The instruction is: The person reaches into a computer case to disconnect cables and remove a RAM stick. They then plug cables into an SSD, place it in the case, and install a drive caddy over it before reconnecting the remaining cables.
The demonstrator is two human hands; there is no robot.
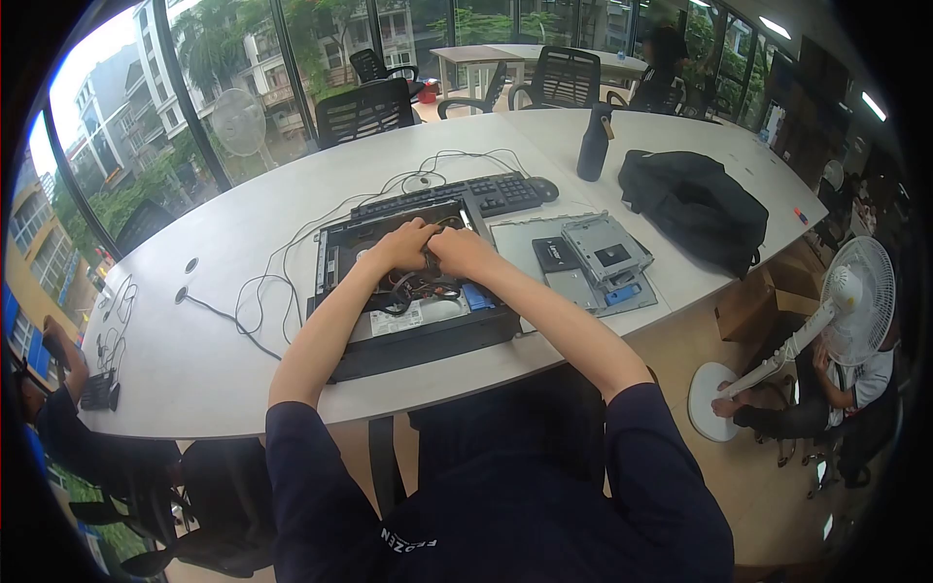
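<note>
An opened desktop computer case (428,340) lies flat on the white table, its inside full of cables and parts. Over its far middle, my left hand (403,245) and my right hand (459,251) meet, fingers bent inward around dark cables (432,255). Both hands look closed, but the exact thing between the fingers is too small to make out. Right of the case, a metal side panel (515,236) carries a metal drive cage (604,248), a black drive (555,255) and a blue part (622,293).
Behind the case are a black keyboard (501,195) and a mouse (542,188). A dark bottle (593,146) and a black bag (695,209) stand further right. Loose cables run across the table (224,350) on the left. Other people sit at both sides, near a white fan (855,291).
</note>
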